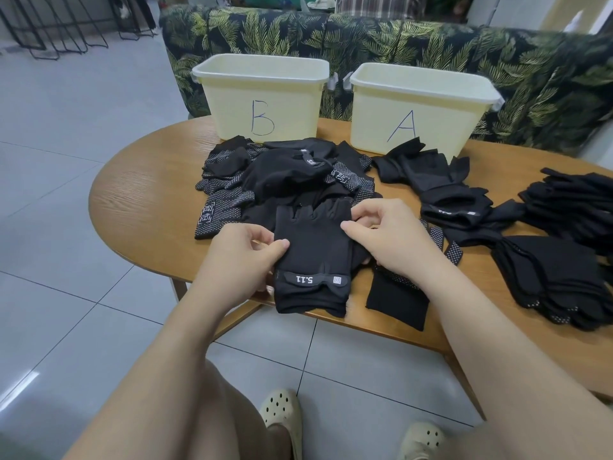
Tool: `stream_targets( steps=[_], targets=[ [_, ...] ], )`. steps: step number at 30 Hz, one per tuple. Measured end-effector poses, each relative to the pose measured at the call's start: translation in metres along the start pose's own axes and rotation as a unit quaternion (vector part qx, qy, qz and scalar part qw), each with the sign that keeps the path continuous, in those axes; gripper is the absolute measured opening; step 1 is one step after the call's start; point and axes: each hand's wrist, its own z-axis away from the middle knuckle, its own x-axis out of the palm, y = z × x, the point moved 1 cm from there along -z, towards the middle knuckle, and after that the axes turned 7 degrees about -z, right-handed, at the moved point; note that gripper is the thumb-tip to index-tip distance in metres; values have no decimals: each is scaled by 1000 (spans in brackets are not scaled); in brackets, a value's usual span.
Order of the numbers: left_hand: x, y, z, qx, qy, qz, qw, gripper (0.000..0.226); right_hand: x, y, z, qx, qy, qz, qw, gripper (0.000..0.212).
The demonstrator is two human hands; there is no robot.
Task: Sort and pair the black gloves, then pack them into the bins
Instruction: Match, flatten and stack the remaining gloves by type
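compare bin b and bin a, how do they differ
Bin B stands on the left, behind the jumbled glove pile; bin A stands on the right, behind a neater stack. Each carries its own handwritten letter. Bin A sits angled, showing a side handle. Both are pale yellow plastic tubs on the wooden table.

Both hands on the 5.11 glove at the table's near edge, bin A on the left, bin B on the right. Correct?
Not quite. The head view shows bin B on the left and bin A on the right. The left hand and right hand do hold the 5.11 glove at the table edge.

Even, soft indoor light; faint shadows; mild sheen on floor tiles; wide-angle bending at edges; focus generally sharp.
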Motion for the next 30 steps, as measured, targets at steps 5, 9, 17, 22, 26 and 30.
stream_targets(
  steps=[5, 9, 17, 22, 26, 30],
  targets=[
    [-1, -4, -3, 14, 25, -50, 998, 15, -7, -4, 2, -4, 15, 3, 1000, 3],
    [2, -4, 0, 63, 93, -159, 981, 17, -12, 1, 4, 2, 17, 19, 1000, 12],
    [18, 16, 1, 286, 9, -197, 938, 46, -24, 6, 7, 22, 14, -9, 1000, 16],
    [37, 5, -5, 247, -125, -300, 913, 60, -25, 7, 17, -51, 64, 68, 994, 11],
    [44, -3, -4, 251, -132, -360, 889, 83, -5, -2, 36, -169, 46, 118, 977, 9],
    [44, -7, 0, 260, -128, -378, 879, 90, 12, 5, 44, -214, 19, 163, 963, 16]
  ],
)
